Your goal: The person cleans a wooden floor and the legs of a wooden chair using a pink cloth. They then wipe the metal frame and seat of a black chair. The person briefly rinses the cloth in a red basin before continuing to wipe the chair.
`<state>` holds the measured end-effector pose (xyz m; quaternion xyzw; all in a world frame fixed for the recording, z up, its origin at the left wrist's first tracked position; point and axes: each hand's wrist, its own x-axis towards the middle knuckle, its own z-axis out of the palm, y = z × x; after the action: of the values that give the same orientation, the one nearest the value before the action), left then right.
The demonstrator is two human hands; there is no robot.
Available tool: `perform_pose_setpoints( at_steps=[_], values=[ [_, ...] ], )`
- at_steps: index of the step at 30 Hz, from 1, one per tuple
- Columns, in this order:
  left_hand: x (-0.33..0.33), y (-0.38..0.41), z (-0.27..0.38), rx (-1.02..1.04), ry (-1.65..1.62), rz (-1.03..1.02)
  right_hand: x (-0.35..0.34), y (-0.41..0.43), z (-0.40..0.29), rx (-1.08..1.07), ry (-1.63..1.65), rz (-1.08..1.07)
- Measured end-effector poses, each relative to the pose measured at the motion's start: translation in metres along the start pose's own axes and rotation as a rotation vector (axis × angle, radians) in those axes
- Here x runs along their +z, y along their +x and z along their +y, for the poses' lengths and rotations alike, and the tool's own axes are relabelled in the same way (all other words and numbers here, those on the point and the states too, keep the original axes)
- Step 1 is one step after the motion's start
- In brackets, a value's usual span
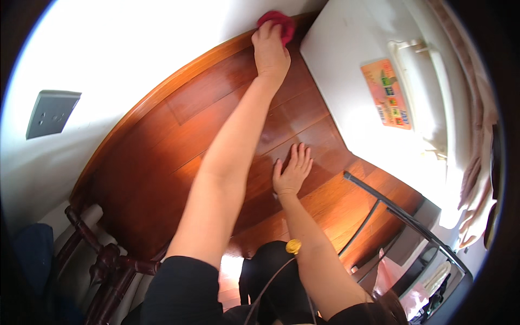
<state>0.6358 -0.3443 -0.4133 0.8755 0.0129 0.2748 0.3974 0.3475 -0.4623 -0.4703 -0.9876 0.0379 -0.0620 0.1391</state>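
My left hand [270, 57] is stretched far forward and grips a dark red cloth [287, 28]. The cloth is bunched against the wooden baseboard [227, 45] and the foot of the white wall, near the corner; my fingers hide part of it. Lower and to the right, my right hand [294, 172] rests palm down on the reddish-brown wooden floor [227, 101], its fingers apart and holding nothing. A ring shows on one finger. A gold-coloured round pendant [293, 246] on a cord hangs beside my right forearm.
A white panel [337, 61] with a colourful printed sticker [386, 94] stands to the right. A black metal frame [400, 213] juts in at the lower right, beside pink fabric [386, 272]. Dark wooden furniture [106, 264] is at the lower left. A grey wall socket [53, 113] is on the left.
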Motion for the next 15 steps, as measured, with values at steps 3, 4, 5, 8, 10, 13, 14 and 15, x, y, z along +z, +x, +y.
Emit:
perform_pose_setpoints(
  at_steps=[3,4,5,8,10,13,14,15],
  values=[
    [0.014,0.032,0.016,0.367,0.292,-0.147,-0.001,0.0,0.005,0.02,-0.007,-0.024],
    [0.018,0.045,0.016,0.428,0.483,-0.257,-0.002,0.0,0.002,0.024,-0.003,-0.036],
    [0.021,0.056,0.013,0.487,0.676,-0.368,-0.002,0.0,0.001,0.027,0.003,-0.049],
    [0.034,0.054,-0.021,0.783,1.24,-0.467,0.0,0.001,-0.002,0.0,0.03,-0.052],
    [0.032,0.046,-0.027,0.824,1.308,-0.514,-0.001,-0.003,-0.002,0.008,0.039,-0.049],
    [-0.008,0.036,-0.048,0.925,1.235,-0.38,-0.003,0.001,0.004,0.02,0.023,-0.069],
    [-0.031,0.03,-0.062,0.909,1.235,-0.388,-0.002,0.001,0.001,0.009,0.044,-0.056],
    [-0.053,0.016,-0.075,0.89,1.215,-0.4,-0.003,0.003,0.0,0.008,0.049,-0.055]
  ],
)
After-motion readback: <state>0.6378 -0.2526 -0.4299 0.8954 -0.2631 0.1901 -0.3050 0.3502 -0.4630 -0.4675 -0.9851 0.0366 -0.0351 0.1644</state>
